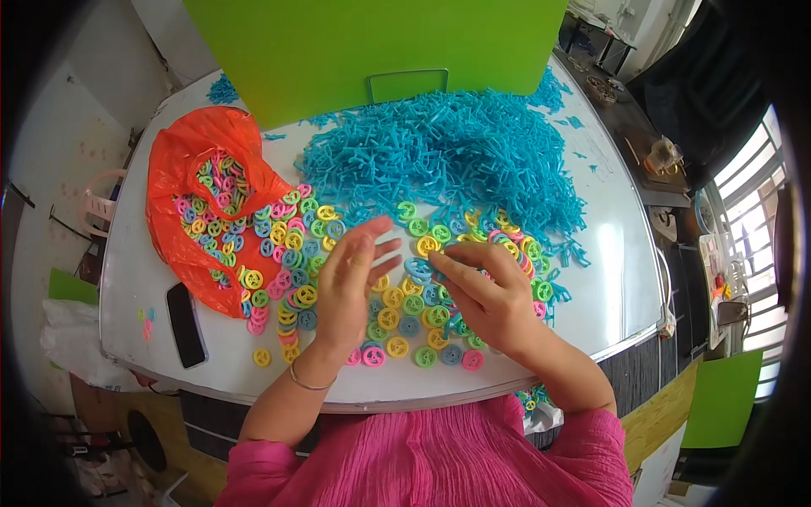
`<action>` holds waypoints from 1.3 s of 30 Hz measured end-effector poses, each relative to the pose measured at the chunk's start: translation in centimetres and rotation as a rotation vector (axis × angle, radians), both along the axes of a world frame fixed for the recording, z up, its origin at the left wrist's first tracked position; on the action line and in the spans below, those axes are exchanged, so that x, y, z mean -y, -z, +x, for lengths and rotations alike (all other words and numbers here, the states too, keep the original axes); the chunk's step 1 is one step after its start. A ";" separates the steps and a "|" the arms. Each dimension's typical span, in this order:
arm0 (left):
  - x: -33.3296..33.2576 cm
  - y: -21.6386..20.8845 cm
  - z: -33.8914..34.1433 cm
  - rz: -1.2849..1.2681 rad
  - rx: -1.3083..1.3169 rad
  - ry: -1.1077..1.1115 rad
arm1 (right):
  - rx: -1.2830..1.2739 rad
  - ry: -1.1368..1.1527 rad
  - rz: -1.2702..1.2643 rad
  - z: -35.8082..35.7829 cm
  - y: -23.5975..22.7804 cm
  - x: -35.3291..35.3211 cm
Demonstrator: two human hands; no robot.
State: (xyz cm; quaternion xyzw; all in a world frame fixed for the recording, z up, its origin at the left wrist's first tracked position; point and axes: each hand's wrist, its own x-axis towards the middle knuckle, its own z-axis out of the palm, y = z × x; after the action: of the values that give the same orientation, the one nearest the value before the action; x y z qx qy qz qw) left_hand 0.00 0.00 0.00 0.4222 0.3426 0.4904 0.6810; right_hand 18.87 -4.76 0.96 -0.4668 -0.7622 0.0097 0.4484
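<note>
Directly beneath both hands (422,283) lie plastic wheels (397,319).

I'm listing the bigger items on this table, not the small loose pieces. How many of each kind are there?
Orange plastic bag: 1
Black phone: 1
Green board: 1
Heap of blue sticks: 1
Spread of coloured wheels: 1
Total: 5

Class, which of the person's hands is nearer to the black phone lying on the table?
Left. The left hand hovers over the coloured wheels, just right of the black phone; the right hand lies farther right, beyond the left hand.
</note>
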 end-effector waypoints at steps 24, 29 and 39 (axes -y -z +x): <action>-2.9 0.9 -2.8 0.070 -0.595 0.202 | 0.162 -0.305 -0.510 5.7 -6.4 5.4; -1.5 -0.6 -1.3 0.016 -0.510 0.429 | 0.270 -0.196 -0.049 1.5 -2.4 -1.2; -1.1 3.1 0.3 0.809 -1.156 0.062 | -0.637 -0.305 -0.675 3.9 1.2 -1.4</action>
State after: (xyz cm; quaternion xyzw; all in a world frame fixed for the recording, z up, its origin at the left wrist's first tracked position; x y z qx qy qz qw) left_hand 0.33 1.06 -3.05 0.8446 0.4284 0.2568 0.1931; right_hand 22.77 -3.38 -0.22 -0.4430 -0.6010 0.4644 0.4763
